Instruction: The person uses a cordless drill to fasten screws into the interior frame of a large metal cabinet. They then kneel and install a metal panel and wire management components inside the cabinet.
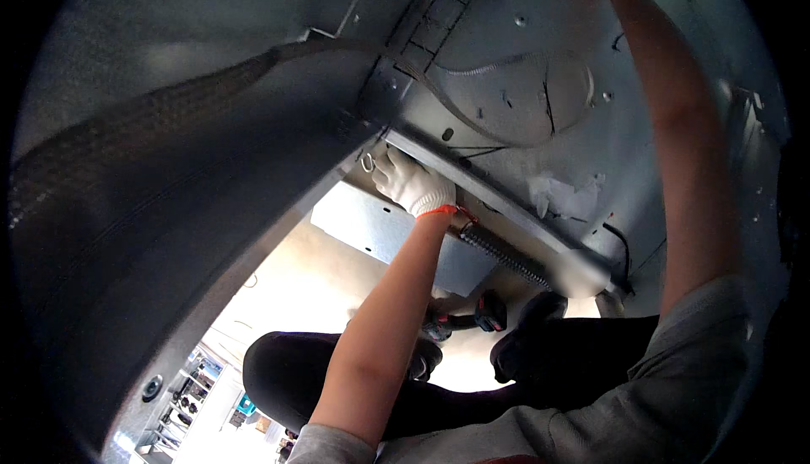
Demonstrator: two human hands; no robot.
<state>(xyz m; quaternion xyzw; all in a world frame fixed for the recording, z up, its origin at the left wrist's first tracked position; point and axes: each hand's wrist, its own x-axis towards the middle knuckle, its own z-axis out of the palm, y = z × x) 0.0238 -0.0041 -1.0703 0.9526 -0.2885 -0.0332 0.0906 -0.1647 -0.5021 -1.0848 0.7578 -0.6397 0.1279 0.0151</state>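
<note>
My left hand (413, 182), in a white knitted glove with an orange cuff, reaches down beside a long metal rail (472, 173). Its fingers look spread near the rail's upper end. A small pale loop (368, 162) shows right by the fingertips; I cannot tell whether they touch it. Stretched up to the top right, my right arm (688, 126) ends at an orange cuff at the picture's edge, and the hand itself lies outside the view. A light metal panel (354, 219) sits just below my left hand.
A braided cable sleeve (194, 84) crosses from the left, and a thin cable loop (481, 131) hangs over the metal wall. Torn white paper (565, 198) lies near the rail. Below are a ribbed black conduit (506, 255) and a cordless power tool (489, 312) by my feet.
</note>
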